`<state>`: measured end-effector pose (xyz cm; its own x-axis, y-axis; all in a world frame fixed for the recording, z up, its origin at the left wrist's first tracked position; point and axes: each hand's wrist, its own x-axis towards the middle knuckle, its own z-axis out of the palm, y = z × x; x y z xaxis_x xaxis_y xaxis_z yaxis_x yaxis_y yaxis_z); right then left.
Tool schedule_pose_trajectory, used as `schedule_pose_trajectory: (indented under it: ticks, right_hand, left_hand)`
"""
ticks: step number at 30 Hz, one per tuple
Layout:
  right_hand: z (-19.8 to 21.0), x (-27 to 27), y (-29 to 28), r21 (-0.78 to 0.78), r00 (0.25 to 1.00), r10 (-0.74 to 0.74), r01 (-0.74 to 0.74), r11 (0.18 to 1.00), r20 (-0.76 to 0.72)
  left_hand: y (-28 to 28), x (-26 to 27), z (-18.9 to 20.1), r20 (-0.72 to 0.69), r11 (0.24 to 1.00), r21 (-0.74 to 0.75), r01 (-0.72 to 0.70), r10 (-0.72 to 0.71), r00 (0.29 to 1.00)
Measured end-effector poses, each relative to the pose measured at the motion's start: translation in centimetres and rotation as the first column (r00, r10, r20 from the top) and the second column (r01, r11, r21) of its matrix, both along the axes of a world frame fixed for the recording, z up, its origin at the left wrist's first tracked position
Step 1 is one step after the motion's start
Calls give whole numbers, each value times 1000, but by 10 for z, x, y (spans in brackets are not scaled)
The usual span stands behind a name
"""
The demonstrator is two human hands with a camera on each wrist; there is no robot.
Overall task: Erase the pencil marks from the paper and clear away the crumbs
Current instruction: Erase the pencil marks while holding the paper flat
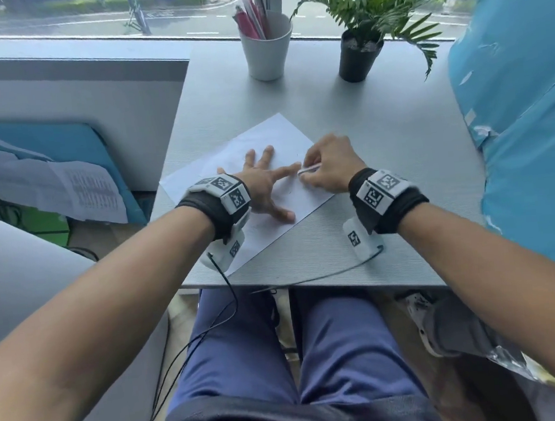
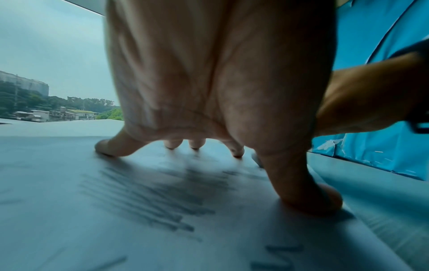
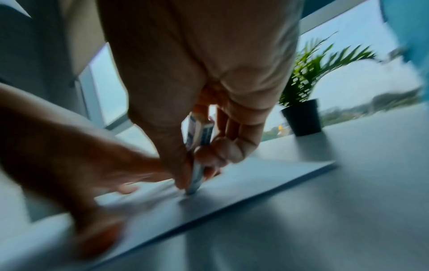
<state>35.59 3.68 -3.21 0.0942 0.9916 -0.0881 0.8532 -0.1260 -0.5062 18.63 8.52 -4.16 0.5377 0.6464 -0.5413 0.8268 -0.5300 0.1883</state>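
A white sheet of paper (image 1: 263,137) lies skewed on the grey desk (image 1: 378,107). My left hand (image 1: 263,181) is spread flat on it, fingers straight, pressing it down. Grey pencil strokes (image 2: 148,198) run across the paper (image 2: 58,210) under that palm (image 2: 209,73). My right hand (image 1: 326,169) pinches a slim eraser (image 1: 307,169) in a blue and white sleeve (image 3: 199,139) between thumb and fingers. Its tip touches the paper (image 3: 267,176) right beside the left index fingertip. The right wrist view is blurred.
A white cup (image 1: 267,46) of pens and a potted plant (image 1: 361,52) stand at the back of the desk by the window. A blue covered object (image 1: 523,121) rises at the right edge. A grey partition (image 1: 75,103) stands to the left.
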Motion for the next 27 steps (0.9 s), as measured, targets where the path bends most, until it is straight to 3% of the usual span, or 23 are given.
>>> schedule_pose_trajectory:
  ticks: [2, 6, 10, 14, 18, 21, 22, 25, 27]
  right_hand:
    - [-3, -11, -9, -34, 989, 149, -149, 988, -1]
    - [2, 9, 2, -5, 995, -82, 82, 997, -60]
    - [0, -8, -11, -79, 985, 170, -173, 982, -38]
    - [1, 12, -1, -8, 997, -32, 31, 999, -70]
    - [2, -8, -21, -98, 967, 247, -253, 963, -65]
    - [1, 12, -5, -19, 997, 26, -27, 999, -77]
    - [0, 10, -4, 0, 998, 12, -12, 1000, -63]
    - [-2, -12, -19, -86, 970, 239, -242, 966, -47]
    - [2, -2, -12, -95, 980, 191, -195, 976, -46]
  left_hand:
    - [0, 1, 0, 0, 1000, 2, 1, -1, 1000]
    - [-1, 2, -1, -3, 1000, 7, -14, 14, 1000]
    - [-2, 2, 1, -6, 1000, -4, -10, 10, 1000]
    - [-3, 2, 0, -8, 1000, -4, -22, 22, 1000]
    - [-3, 3, 2, -31, 1000, -24, -1, 0, 1000]
    - [-5, 4, 3, -38, 1000, -26, 2, -3, 999]
    - [-5, 3, 4, -42, 1000, -28, -2, 1, 999]
    - [-4, 2, 3, -51, 999, -38, 1, -3, 999]
    - [-4, 3, 1, -42, 999, -38, 8, -9, 999]
